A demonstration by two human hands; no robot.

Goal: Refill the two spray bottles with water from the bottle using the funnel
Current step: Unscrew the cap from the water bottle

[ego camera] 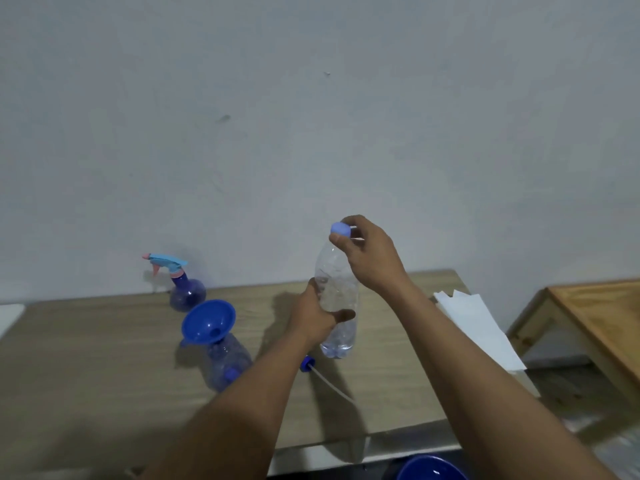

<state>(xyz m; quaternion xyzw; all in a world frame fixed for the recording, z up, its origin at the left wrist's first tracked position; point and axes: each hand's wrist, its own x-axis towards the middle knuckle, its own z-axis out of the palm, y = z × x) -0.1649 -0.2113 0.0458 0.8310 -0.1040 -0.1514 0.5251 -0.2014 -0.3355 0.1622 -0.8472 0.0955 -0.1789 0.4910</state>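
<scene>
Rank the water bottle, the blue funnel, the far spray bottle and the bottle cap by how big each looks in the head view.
1. Water bottle, clearly the largest.
2. Far spray bottle and blue funnel: these look close in extent, and the funnel sits nearer the camera, so I won't rank them.
3. Bottle cap, smallest.

Pale wood-grain tabletop (pixel 86 358) across the lower frame, against a bare grey wall (pixel 311 116). White sheets of paper (pixel 478 327) at right, overhanging the edge. Wooden bench (pixel 595 317) far right. Blue bowl (pixel 431 467) at bottom edge.
</scene>
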